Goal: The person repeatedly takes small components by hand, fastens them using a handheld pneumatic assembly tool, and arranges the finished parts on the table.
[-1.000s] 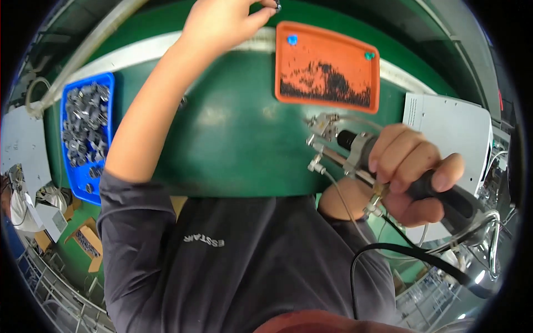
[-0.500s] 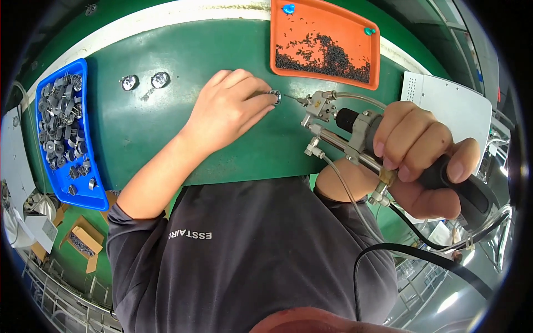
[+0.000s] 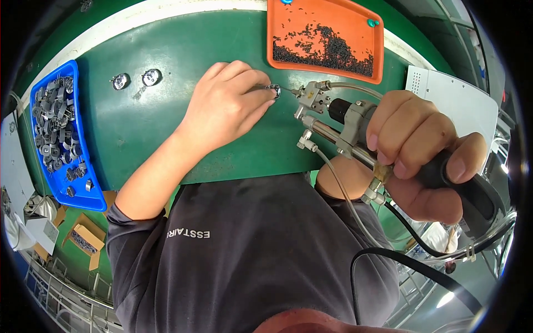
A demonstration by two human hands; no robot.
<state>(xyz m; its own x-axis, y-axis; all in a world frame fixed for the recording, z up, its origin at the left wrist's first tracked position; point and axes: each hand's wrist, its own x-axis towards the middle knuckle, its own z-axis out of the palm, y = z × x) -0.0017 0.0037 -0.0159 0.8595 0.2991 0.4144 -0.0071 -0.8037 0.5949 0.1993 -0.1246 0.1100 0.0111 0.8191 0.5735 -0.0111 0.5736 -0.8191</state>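
My left hand is closed, with a small round part pinched at its fingertips above the green table. Much of that part is hidden by the fingers. A dispensing gun with metal fittings, hoses and a thin needle is gripped in my right hand. Its needle points left at the part, its tip very close to it; whether they touch I cannot tell. Two similar round parts, one and another, lie left of my left hand.
A blue tray at the left holds many grey round parts with wire legs. At the back, an orange tray contains small black pieces. A white box-like panel stands right. Hoses and a black cable trail below my right hand.
The gun's needle has come nearer to the round part, the gun shifting slightly left and up. My left hand keeps its pinch. The whole view has shifted a little.
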